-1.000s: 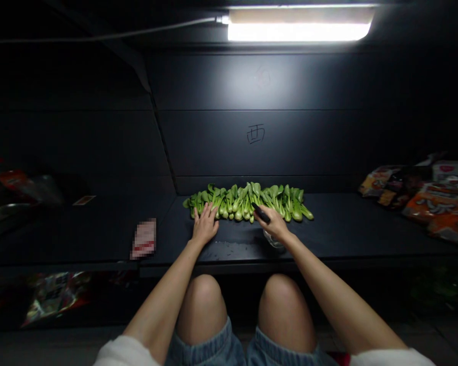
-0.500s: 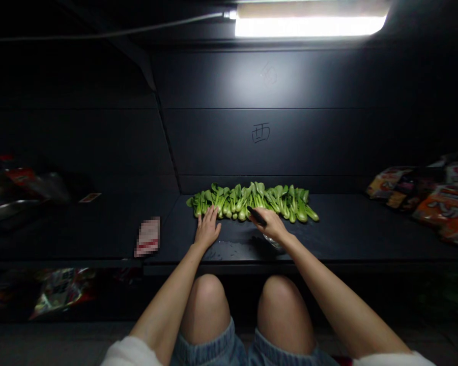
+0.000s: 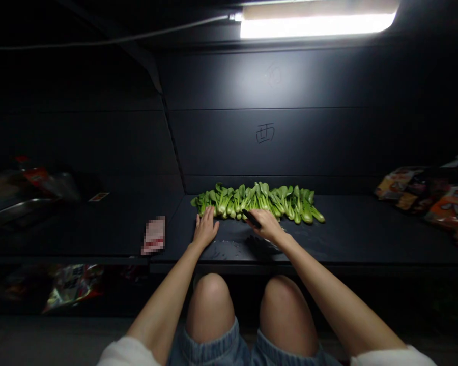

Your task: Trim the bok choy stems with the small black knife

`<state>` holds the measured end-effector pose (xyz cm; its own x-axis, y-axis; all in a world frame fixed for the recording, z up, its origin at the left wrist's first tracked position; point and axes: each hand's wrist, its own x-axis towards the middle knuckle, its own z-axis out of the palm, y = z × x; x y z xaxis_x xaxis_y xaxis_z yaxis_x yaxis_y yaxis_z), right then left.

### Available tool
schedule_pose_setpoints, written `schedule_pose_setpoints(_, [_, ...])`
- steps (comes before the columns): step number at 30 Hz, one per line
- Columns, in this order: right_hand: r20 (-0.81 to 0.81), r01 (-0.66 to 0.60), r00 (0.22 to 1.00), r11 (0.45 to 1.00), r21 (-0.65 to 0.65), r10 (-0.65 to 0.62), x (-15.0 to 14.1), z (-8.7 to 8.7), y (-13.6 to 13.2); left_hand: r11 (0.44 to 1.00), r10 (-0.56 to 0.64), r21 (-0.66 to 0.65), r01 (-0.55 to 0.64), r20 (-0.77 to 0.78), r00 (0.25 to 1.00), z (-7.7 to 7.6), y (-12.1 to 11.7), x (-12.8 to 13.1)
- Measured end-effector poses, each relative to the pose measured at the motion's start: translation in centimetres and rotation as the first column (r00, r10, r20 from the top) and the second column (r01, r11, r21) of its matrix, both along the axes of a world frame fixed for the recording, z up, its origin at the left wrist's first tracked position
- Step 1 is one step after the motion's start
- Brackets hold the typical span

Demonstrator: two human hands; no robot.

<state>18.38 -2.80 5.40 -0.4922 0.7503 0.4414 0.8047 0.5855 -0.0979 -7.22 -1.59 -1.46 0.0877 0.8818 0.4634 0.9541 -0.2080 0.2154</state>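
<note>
A row of green bok choy [image 3: 307, 211] lies along the back of the dark shelf [image 3: 343, 234], leaves toward the rear panel. My left hand [image 3: 205, 230] is open at the left part of the row, its fingertips at the pale stems. Wrapped round a spray bottle [image 3: 251, 218], my right hand [image 3: 269, 226] hovers before the middle of the row. The bottle's black head points forward and left; its clear body is mostly hidden behind my hand and wrist. Water drops [image 3: 227, 249] dot the shelf between my hands.
Colourful snack bags [image 3: 454, 208] stand at the right. A blurred pink-and-white packet [image 3: 153, 235] and a small card [image 3: 99, 196] lie to the left. More packs [image 3: 74, 284] sit on a lower shelf. A lamp [image 3: 318, 23] hangs overhead, and my knees are under the shelf edge.
My right hand has shifted left along the row with the spray bottle. My left hand has drawn slightly back toward the stem ends. The whole view has swung a little left.
</note>
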Motion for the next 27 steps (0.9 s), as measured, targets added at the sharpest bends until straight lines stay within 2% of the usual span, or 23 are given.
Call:
schedule_pose_setpoints(6, [0.044,-0.005,0.999,1.0,-0.02,0.005,-1.9,0.0,0.2,0.995,0.087,-0.055,-0.086,0.02,0.996,-0.1,-0.7,-2.0])
schedule_pose_setpoints(11, [0.144,-0.013,0.989,1.0,-0.028,0.017,-3.3,0.1,0.0,0.994,0.094,-0.049,-0.093,0.008,0.996,-0.6,-0.8,-2.0])
schedule_pose_setpoints(16, [0.144,-0.028,0.989,0.999,-0.022,0.031,-3.8,0.3,0.0,0.985,0.165,-0.053,-0.161,0.076,0.983,-1.0,-0.4,-2.1])
schedule_pose_setpoints(27, [0.177,0.017,0.984,0.999,-0.041,-0.009,-5.5,0.8,-0.7,0.983,0.168,-0.093,-0.159,0.093,0.982,-1.0,-0.3,-2.2])
